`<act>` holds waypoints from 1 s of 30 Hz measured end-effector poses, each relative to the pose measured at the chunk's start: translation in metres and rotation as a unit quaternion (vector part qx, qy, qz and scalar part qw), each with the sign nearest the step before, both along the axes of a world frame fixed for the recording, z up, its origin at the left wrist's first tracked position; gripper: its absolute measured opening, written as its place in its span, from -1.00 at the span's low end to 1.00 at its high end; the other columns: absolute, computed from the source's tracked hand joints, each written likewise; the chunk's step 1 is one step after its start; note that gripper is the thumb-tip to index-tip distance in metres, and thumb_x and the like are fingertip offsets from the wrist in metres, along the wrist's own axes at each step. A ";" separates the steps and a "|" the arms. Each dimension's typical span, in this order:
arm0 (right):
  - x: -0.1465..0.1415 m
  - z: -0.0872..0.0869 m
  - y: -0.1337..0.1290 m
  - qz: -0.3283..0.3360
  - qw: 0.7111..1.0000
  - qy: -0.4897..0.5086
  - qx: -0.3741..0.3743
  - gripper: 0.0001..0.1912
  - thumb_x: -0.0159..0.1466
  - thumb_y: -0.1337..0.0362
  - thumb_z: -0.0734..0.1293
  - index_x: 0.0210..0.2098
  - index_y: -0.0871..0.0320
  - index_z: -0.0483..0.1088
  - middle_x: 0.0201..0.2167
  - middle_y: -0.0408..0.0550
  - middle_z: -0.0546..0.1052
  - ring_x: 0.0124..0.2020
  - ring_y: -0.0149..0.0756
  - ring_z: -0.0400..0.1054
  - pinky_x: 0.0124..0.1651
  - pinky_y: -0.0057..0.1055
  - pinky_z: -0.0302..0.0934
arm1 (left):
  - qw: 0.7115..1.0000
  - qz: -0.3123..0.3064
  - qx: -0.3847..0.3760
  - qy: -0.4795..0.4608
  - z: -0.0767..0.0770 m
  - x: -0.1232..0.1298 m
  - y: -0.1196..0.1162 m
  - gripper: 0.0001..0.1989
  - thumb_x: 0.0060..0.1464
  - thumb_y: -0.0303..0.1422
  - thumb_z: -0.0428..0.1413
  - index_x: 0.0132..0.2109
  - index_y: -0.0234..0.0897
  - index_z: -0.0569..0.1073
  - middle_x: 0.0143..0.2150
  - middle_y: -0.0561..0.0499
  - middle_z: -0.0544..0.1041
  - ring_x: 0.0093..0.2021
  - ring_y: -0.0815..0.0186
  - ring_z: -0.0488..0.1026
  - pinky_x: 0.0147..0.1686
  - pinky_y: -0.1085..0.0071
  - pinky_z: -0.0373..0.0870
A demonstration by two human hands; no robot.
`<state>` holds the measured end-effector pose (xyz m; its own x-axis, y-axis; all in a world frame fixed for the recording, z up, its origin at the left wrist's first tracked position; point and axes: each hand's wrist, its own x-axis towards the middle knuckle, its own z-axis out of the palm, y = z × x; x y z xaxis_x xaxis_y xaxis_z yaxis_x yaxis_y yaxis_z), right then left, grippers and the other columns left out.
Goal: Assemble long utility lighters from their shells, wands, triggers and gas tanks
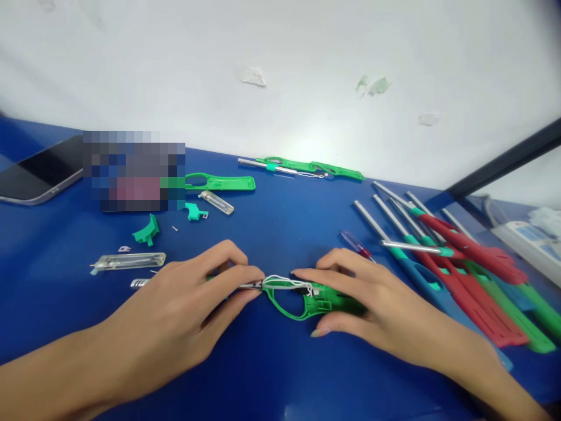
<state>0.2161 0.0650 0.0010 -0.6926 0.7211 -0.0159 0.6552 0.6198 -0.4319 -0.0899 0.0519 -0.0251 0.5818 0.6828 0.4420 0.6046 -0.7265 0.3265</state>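
A green lighter casing half (322, 305) lies between my hands over the blue table, its finger loop toward me and to the left. White wires (283, 280) run along its upper side. With thumb and fingers, my left hand (175, 316) pinches the thin metal piece at the casing's left end; most of that piece is hidden. My right hand (377, 292) grips the casing's right end, thumb on the near side and fingers on the far side. Just beyond the right hand lies a small screwdriver (357, 244) with a clear and red handle.
Left lie clear fuel tanks (131, 261), teal triggers (148, 231), small metal bits and a phone (41, 169). Green casing halves (228, 183) and a metal tube (254, 164) rest farther back. Several assembled lighters (468, 292) are piled right, near a power strip (526, 245).
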 end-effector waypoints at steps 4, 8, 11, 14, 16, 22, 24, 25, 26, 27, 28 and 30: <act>0.001 -0.002 0.000 0.001 1.000 -0.004 0.002 -0.38 0.41 -0.14 0.38 0.37 -0.12 0.35 0.05 -0.06 0.45 0.02 -0.23 0.44 0.08 -0.33 0.39 | 1.000 0.012 -0.002 -0.015 0.002 0.002 -0.001 -0.83 0.46 -0.40 0.03 0.09 -0.11 0.45 -0.04 0.04 0.49 -0.32 0.39 0.51 -0.40 0.40 0.39; 0.002 -0.002 -0.001 0.003 1.000 -0.006 0.011 -0.39 0.43 -0.13 0.36 0.39 -0.12 0.33 0.04 -0.04 0.45 0.01 -0.23 0.44 0.08 -0.32 0.40 | 1.000 0.025 0.002 -0.010 0.004 0.004 -0.003 -0.91 0.42 -0.35 0.08 -0.01 -0.15 0.48 -0.14 0.03 0.54 -0.33 0.30 0.52 -0.45 0.35 0.36; 0.002 -0.001 -0.002 0.003 1.000 -0.011 0.026 -0.38 0.44 -0.14 0.35 0.39 -0.09 0.34 0.04 -0.02 0.47 0.02 -0.20 0.46 0.09 -0.29 0.42 | 0.999 0.029 0.016 -0.013 0.007 0.005 -0.002 -0.88 0.39 -0.40 0.07 -0.08 -0.19 0.51 -0.27 0.04 0.54 -0.37 0.29 0.49 -0.47 0.34 0.33; 0.002 -0.001 -0.003 0.003 0.999 -0.010 0.043 -0.38 0.43 -0.13 0.35 0.39 -0.06 0.36 0.03 0.00 0.49 0.02 -0.17 0.48 0.10 -0.27 0.44 | 0.998 0.033 0.040 -0.019 0.010 0.005 -0.001 -0.84 0.35 -0.44 0.06 -0.16 -0.23 0.54 -0.38 0.05 0.53 -0.42 0.29 0.46 -0.50 0.32 0.28; 0.002 -0.002 -0.003 0.005 0.999 -0.006 0.052 -0.39 0.44 -0.12 0.36 0.39 -0.05 0.37 0.03 0.00 0.50 0.02 -0.17 0.49 0.10 -0.28 0.44 | 0.998 0.037 0.049 -0.021 0.012 0.005 -0.001 -0.81 0.31 -0.44 0.06 -0.25 -0.24 0.54 -0.43 0.05 0.53 -0.46 0.29 0.45 -0.53 0.30 0.24; 0.002 -0.003 -0.002 0.011 0.998 -0.010 0.054 -0.38 0.45 -0.12 0.34 0.39 -0.01 0.36 0.03 0.00 0.48 0.00 -0.22 0.48 0.06 -0.31 0.43 | 0.999 0.032 0.028 -0.002 0.014 0.004 -0.003 -0.69 0.28 -0.44 -0.02 -0.41 -0.24 0.52 -0.52 0.06 0.46 -0.59 0.35 0.37 -0.61 0.28 0.10; 0.003 -0.003 -0.003 0.012 0.998 -0.011 0.053 -0.39 0.46 -0.11 0.33 0.39 -0.01 0.35 0.03 -0.01 0.47 0.01 -0.22 0.47 0.07 -0.31 0.42 | 0.999 0.030 0.013 0.012 0.015 0.004 -0.002 -0.64 0.29 -0.44 -0.04 -0.47 -0.22 0.46 -0.56 0.08 0.39 -0.63 0.37 0.32 -0.62 0.26 0.04; 0.003 -0.003 -0.003 0.012 0.998 -0.012 0.052 -0.39 0.46 -0.11 0.33 0.39 -0.01 0.35 0.03 -0.01 0.47 0.01 -0.22 0.47 0.07 -0.31 0.42 | 0.999 0.029 0.003 0.021 0.015 0.003 -0.001 -0.62 0.29 -0.44 -0.05 -0.51 -0.22 0.42 -0.58 0.10 0.34 -0.65 0.38 0.28 -0.62 0.26 0.02; 0.003 -0.004 -0.003 0.012 0.999 -0.014 0.050 -0.39 0.46 -0.11 0.33 0.39 -0.01 0.34 0.04 -0.01 0.46 0.01 -0.22 0.46 0.07 -0.31 0.41 | 0.999 0.030 -0.005 0.028 0.015 0.003 -0.001 -0.61 0.30 -0.44 -0.06 -0.53 -0.21 0.37 -0.59 0.11 0.31 -0.66 0.39 0.26 -0.62 0.25 0.00; 0.003 -0.004 -0.003 0.012 0.999 -0.015 0.050 -0.39 0.46 -0.11 0.32 0.40 -0.02 0.34 0.04 0.00 0.46 0.01 -0.22 0.46 0.07 -0.30 0.41 | 0.999 0.030 -0.011 0.033 0.015 0.003 0.000 -0.60 0.30 -0.44 -0.07 -0.54 -0.21 0.32 -0.60 0.12 0.28 -0.67 0.40 0.24 -0.62 0.24 -0.02; 0.003 -0.004 -0.003 0.012 0.999 -0.016 0.049 -0.39 0.46 -0.11 0.32 0.40 -0.02 0.33 0.05 0.00 0.46 0.01 -0.21 0.46 0.07 -0.30 0.41 | 0.999 0.030 -0.013 0.038 0.015 0.002 0.000 -0.60 0.30 -0.45 -0.07 -0.55 -0.21 0.29 -0.60 0.12 0.27 -0.68 0.40 0.23 -0.62 0.24 -0.03; 0.003 -0.004 -0.003 0.012 0.999 -0.016 0.046 -0.39 0.47 -0.11 0.32 0.41 -0.02 0.32 0.06 0.00 0.46 0.02 -0.21 0.45 0.07 -0.29 0.41 | 0.999 0.018 -0.011 0.043 0.015 0.002 0.001 -0.61 0.30 -0.45 -0.07 -0.54 -0.20 0.28 -0.60 0.12 0.27 -0.68 0.40 0.23 -0.62 0.23 -0.04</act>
<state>0.2186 0.0622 -0.0031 -0.7105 0.7031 0.0276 0.6518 0.6724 -0.3509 -0.0883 0.0532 -0.0099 0.5922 0.7130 0.3755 0.6569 -0.6970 0.2875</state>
